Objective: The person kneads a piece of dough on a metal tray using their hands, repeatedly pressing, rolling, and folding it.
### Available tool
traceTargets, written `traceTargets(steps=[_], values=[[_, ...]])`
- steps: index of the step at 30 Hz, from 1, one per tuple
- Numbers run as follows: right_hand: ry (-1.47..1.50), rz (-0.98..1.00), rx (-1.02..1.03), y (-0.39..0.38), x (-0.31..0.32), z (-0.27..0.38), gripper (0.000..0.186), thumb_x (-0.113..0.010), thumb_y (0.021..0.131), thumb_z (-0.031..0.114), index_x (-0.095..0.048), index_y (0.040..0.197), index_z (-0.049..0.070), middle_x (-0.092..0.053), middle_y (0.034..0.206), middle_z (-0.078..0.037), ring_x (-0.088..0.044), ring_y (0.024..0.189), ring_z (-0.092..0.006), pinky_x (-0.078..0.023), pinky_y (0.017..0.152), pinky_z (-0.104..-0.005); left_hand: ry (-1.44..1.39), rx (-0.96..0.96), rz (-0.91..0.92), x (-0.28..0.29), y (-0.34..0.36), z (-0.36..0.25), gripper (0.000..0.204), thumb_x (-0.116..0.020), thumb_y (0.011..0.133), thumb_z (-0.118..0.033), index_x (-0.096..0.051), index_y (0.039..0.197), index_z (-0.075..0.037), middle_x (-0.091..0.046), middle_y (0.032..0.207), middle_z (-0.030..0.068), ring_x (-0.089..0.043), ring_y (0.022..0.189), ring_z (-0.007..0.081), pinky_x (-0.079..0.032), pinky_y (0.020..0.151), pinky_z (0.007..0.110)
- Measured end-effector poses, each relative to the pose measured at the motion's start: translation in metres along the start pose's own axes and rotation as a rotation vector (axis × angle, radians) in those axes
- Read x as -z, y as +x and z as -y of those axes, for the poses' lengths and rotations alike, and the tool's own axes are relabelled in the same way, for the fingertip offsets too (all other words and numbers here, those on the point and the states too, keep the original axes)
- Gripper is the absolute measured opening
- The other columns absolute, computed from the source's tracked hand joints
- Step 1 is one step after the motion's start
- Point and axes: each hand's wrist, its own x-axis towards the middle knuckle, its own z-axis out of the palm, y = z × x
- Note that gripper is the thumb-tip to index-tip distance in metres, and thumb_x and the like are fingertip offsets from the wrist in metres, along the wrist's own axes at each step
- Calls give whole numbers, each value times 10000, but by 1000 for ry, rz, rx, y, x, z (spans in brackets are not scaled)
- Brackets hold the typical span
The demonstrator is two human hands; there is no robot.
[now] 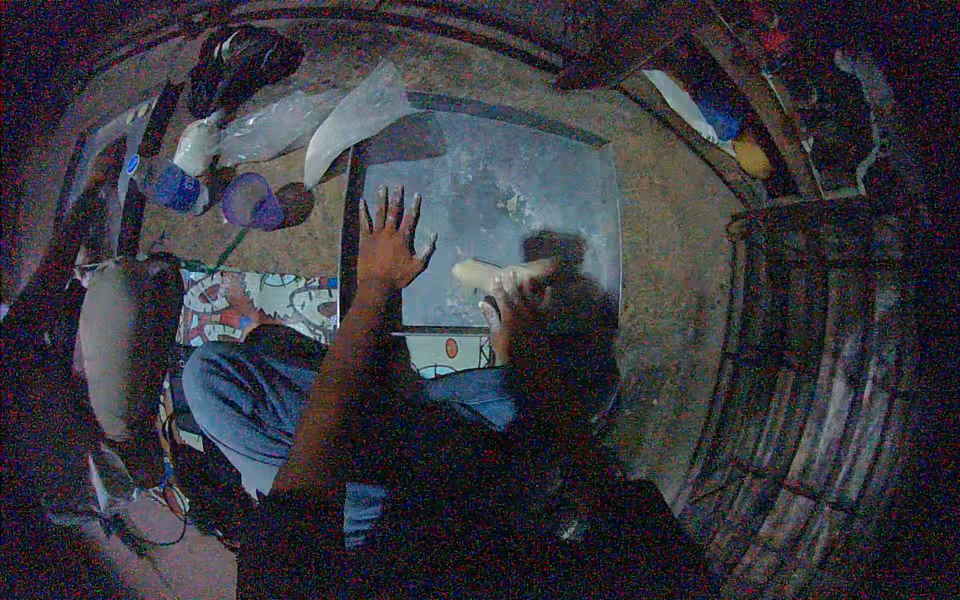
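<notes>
My left hand (393,248) hovers over or rests on the left side of a grey-blue board (450,170), its fingers spread and nothing in them. At the board's lower right, my right hand (518,298) has its fingers bent over a pale, elongated piece of dough (478,272). The dough's left end sticks out past the fingers; its right end is partly under them and in shadow. White, flour-like smears mark the board's surface. A dark shadow falls across the board's right corner.
Beyond the board's left corner lie a clear plastic bag (355,120), a purple cup (250,200), a blue container (177,187) and a black bag (245,65). Patterned sheeting (260,300) spreads under my bent leg. A slatted bench (800,400) stands at the right.
</notes>
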Motion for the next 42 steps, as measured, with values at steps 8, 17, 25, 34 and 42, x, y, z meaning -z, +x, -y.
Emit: traceTargets(steps=[8, 17, 25, 34, 42], values=[[-373, -93, 162, 54, 2, 2, 627, -558, 949, 461, -459, 1465, 118, -318, 1569, -187, -193, 1453, -492, -145, 1148, -662, 5, -6, 25, 6, 0, -1, 765, -411, 948, -596, -290, 1551, -142, -200, 1625, 159, -113, 1514, 363, -42, 1197, 602], [-102, -147, -177, 200, -38, -4, 523, -526, 974, 435, -526, 1393, 122, -393, 1507, -215, -372, 1352, -490, -270, 1074, -687, -76, -13, 27, 5, 1, 1, 787, -468, 923, -584, -269, 1556, -160, -203, 1619, 178, -119, 1509, 382, -16, 1176, 648], [52, -92, -364, 265, -33, -64, 504, -493, 976, 473, -592, 1310, 109, -516, 1394, -176, -475, 1255, -446, -388, 1000, -597, -96, 5, 34, 1, 2, 0, 789, -489, 920, -580, -267, 1556, -169, -195, 1623, 170, -125, 1504, 397, -22, 1173, 655], [100, -112, -371, 100, -27, -17, 609, -478, 989, 502, -474, 1445, 99, -320, 1520, -307, -268, 1412, -511, -200, 1160, -599, -5, 8, 16, 0, 1, -1, 786, -428, 931, -608, -277, 1557, -157, -199, 1629, 145, -107, 1518, 346, -13, 1197, 601], [247, 158, -218, 15, 23, -26, 478, -517, 1002, 319, -507, 1409, 68, -381, 1488, -285, -289, 1396, -518, -199, 1144, -636, -50, -21, -56, -2, 2, 0, 742, -486, 934, -572, -322, 1535, -170, -255, 1604, 167, -159, 1502, 374, -47, 1188, 621]])
